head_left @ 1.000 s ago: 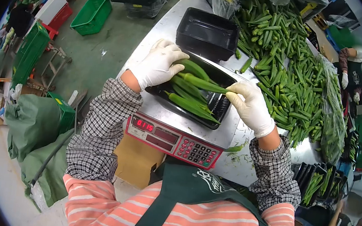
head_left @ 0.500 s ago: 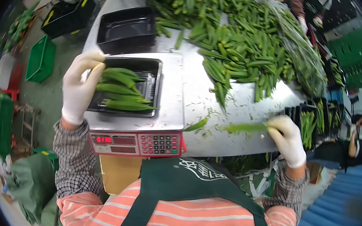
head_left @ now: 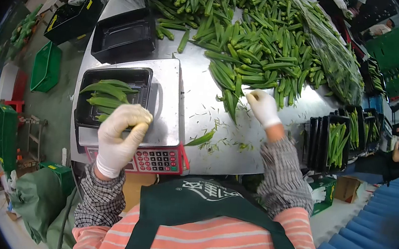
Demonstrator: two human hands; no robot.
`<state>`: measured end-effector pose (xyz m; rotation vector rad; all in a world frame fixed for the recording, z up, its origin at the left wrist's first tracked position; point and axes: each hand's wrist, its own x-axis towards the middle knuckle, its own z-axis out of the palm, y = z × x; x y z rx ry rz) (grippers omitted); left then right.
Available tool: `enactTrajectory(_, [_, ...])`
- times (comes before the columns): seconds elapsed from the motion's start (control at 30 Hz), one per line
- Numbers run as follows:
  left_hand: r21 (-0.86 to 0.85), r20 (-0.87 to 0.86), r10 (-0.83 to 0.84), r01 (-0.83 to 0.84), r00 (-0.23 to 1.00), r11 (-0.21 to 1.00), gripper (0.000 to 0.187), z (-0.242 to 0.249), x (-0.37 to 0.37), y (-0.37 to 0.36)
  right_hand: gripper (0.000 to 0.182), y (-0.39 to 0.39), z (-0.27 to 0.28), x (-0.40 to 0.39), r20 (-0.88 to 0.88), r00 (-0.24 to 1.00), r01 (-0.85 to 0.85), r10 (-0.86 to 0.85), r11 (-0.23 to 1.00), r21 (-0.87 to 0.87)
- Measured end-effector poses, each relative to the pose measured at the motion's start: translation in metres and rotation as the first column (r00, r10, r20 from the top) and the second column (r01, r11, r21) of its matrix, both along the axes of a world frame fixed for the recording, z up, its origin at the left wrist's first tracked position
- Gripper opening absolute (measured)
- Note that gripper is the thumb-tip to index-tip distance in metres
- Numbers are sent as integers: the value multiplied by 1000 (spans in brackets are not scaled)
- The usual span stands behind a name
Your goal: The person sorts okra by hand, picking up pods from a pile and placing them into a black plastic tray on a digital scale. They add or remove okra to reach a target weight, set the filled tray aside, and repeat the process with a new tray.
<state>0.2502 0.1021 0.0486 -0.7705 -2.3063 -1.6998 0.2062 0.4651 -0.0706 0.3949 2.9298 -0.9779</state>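
Two gloved hands | right hand (head_left: 262, 106) fingers pinched together at okra pile (head_left: 262, 53), pods' long axes far-near | left hand (head_left: 120, 137) loosely curled, empty, beside tray (head_left: 82, 113).

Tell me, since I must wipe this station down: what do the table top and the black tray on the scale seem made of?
The table top looks like bare brushed metal, likely stainless steel: grey with dull reflections. The tray looks like thin glossy black plastic, with moulded ribs and shine.

Gloved right hand (head_left: 262, 107) at the okra pile (head_left: 262, 48), left hand (head_left: 121, 133) over the scale's okra tray (head_left: 114, 96)
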Motion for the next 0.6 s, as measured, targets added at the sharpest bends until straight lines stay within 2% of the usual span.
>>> enactTrajectory(0.03, [-29,-3,25,-25,1000,999,8,-1,5,-1,36,-11,-5,-22,130,991,13,-22,997,71])
enactTrajectory(0.07, [-58,-6,49,-49,999,997,8,-2,11,-3,40,-16,-18,-36,190,982,-18,-9,991,136])
enactTrajectory(0.13, [-98,41,154,-150,987,984,8,-1,25,-10,35,-17,-25,-43,65,998,8,-18,988,153])
enactTrajectory(0.2, [-129,40,233,-227,972,965,8,-5,35,-27,31,4,-25,-37,-125,987,92,-99,994,-59])
enactTrajectory(0.23, [-132,52,271,-262,961,956,9,-7,42,-36,27,10,-11,-37,-179,974,127,-139,989,-78])
enactTrajectory(0.27, [-68,171,335,-328,927,942,7,-10,50,-41,26,14,2,-36,-184,969,139,-162,981,-133])
enactTrajectory(0.33, [-9,295,401,-417,868,909,6,-12,59,-46,26,-2,6,-51,-310,950,16,-35,998,-64])
enactTrajectory(0.4, [29,309,409,-439,859,898,5,-15,62,-43,29,-35,3,-68,-373,908,-157,189,981,115])
enactTrajectory(0.47, [36,299,401,-430,866,902,5,-15,64,-40,36,-73,11,-81,-60,963,-225,262,907,356])
enactTrajectory(0.57, [3,257,367,-381,894,925,6,-17,64,-43,43,-92,5,-94,230,941,-333,248,804,494])
enactTrajectory(0.6, [-10,264,370,-380,891,925,5,-17,64,-45,46,-94,2,-96,266,927,-368,263,769,522])
